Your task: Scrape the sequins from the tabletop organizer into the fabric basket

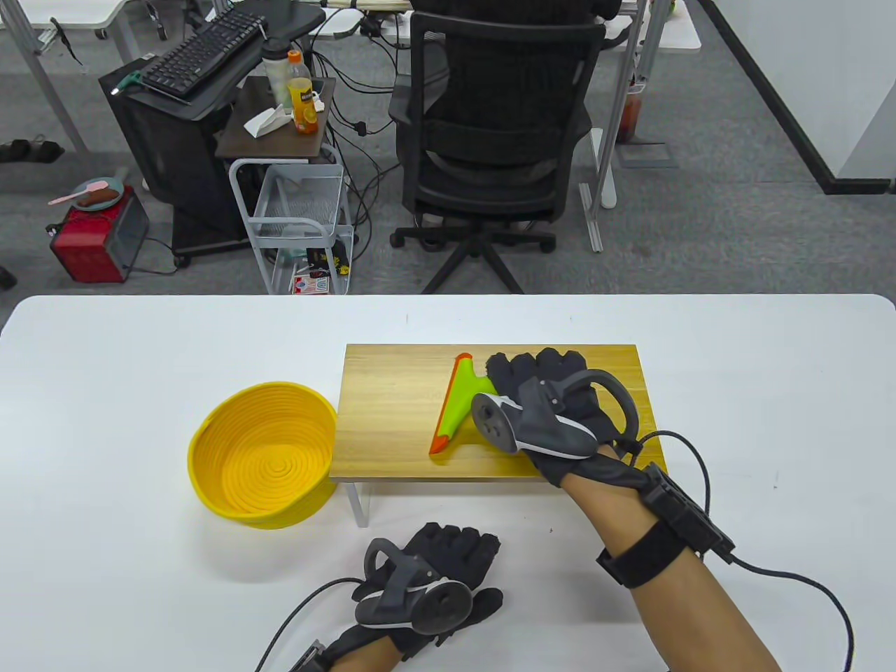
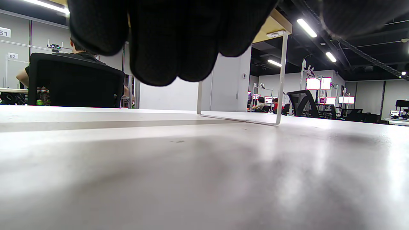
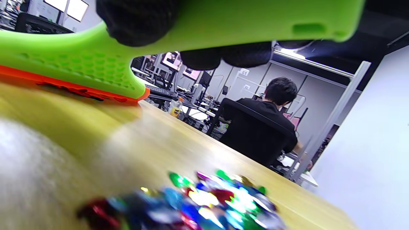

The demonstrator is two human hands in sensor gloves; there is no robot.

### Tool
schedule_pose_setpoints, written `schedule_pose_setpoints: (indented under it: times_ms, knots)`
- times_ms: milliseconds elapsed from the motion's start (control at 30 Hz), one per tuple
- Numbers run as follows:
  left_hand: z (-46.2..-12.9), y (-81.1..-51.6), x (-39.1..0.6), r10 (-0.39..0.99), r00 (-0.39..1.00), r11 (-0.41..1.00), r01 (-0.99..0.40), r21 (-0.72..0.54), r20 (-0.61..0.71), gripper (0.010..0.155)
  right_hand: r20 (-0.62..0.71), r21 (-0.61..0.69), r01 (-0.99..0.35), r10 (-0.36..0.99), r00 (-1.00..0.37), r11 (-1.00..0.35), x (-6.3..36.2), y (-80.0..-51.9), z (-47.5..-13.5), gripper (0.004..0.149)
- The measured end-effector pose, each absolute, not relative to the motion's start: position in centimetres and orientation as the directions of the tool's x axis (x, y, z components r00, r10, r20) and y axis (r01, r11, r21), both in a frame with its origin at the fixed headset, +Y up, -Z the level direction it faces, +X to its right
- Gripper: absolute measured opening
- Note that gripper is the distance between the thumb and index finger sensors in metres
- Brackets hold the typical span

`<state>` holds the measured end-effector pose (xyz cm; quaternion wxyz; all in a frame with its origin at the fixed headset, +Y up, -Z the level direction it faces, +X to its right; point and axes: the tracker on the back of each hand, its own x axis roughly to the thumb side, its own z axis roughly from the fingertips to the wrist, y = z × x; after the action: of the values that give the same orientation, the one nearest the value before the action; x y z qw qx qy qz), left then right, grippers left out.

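A wooden tabletop organizer (image 1: 392, 413) stands on the white table. My right hand (image 1: 542, 392) grips the handle of a green scraper with an orange blade (image 1: 456, 406); the blade edge rests on the wood. In the right wrist view the scraper (image 3: 96, 60) is ahead, and a pile of shiny multicoloured sequins (image 3: 204, 201) lies on the wood close to the camera, behind the blade. The sequins are hidden under my hand in the table view. A yellow fabric basket (image 1: 262, 451) sits against the organizer's left end, empty. My left hand (image 1: 448, 567) rests flat on the table.
The organizer's white metal leg (image 2: 278, 80) shows in the left wrist view, and also in the table view (image 1: 358, 500). A black office chair (image 1: 497, 133) with a seated person stands beyond the table's far edge.
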<state>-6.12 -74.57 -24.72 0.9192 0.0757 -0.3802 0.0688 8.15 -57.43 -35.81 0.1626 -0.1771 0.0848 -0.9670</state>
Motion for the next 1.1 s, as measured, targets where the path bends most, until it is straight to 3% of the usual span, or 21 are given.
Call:
schedule_pose_setpoints:
  times_ms: [633,933,1100]
  knots:
    - [-24.5,-74.6,-5.7,0.062,0.694,0.981,-0.176,0.085,0.717,0.075,0.192,-0.168,0.345,-0.374,-0.907,-0.924,17.7,-56.7,-31.6,0.063]
    - [-24.4,-74.6,-5.6,0.06,0.695,0.981,-0.175,0.087,0.717,0.075,0.158,-0.321,0.243,-0.305,-0.939,-0.915,18.4,-55.0,-30.4,0.06]
    - [-24.4,-74.7,-5.6,0.059,0.694,0.981,-0.174,0.087,0.718,0.074,0.096,-0.357,0.252,-0.304,-0.948,-0.899,17.9,-55.3,-31.1,0.057]
